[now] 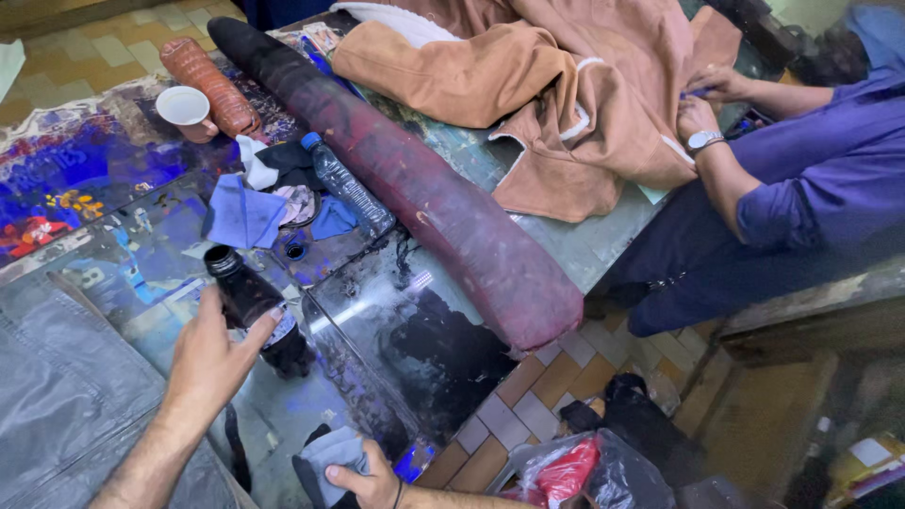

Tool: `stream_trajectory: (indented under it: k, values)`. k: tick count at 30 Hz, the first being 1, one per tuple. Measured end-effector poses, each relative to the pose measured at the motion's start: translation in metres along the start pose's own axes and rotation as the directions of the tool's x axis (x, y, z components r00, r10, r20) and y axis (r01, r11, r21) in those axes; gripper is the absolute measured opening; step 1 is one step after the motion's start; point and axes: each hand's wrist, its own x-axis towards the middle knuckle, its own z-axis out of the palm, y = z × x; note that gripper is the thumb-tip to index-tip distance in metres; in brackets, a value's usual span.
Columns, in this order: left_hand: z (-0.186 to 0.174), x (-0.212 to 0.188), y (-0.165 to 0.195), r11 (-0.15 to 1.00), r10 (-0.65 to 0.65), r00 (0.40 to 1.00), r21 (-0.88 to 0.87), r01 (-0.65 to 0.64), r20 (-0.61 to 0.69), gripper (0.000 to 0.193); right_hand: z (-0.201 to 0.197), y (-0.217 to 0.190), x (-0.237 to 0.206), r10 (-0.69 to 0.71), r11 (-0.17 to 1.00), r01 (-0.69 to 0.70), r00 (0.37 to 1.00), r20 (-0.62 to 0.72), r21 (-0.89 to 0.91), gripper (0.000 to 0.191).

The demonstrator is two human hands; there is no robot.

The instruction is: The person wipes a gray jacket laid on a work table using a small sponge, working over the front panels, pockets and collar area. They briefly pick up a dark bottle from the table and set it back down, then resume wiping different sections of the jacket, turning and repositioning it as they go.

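Observation:
My left hand grips a dark brown glass bottle that stands open-topped on the stained table. Its black cap lies a little beyond it. My right hand at the table's near edge is closed on a grey-blue rag. A glass sheet smeared with black lies between the hands and a long dark-red padded roll.
Blue cloths, a plastic water bottle, a paper cup and a brown ridged roll lie further back. Another person in blue handles a tan garment at the far right. Plastic bags sit on the tiled floor.

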Motion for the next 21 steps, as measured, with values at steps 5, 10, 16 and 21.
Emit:
stream_trajectory:
  k: [5, 10, 16, 21]
  values:
    - [0.001, 0.003, -0.001, 0.993, 0.120, 0.993, 0.018, -0.119, -0.004, 0.059, 0.006, -0.011, 0.000, 0.007, 0.999, -0.008, 1.000, -0.026, -0.034, 0.035]
    - [0.002, 0.004, 0.000, 0.995, 0.050, 0.997, 0.080, -0.054, 0.052, 0.059, 0.011, -0.018, 0.002, -0.030, 0.999, 0.030, 0.999, -0.021, -0.034, 0.033]
    - [-0.003, 0.010, 0.004, 0.994, -0.018, 0.993, 0.106, 0.005, 0.117, 0.062, 0.014, -0.021, 0.002, -0.063, 0.997, 0.062, 0.998, -0.021, -0.053, 0.033]
    - [-0.006, 0.012, 0.008, 0.992, 0.061, 0.994, 0.106, -0.071, 0.093, 0.060, 0.013, -0.020, 0.001, -0.010, 1.000, 0.009, 1.000, -0.028, -0.022, 0.030]
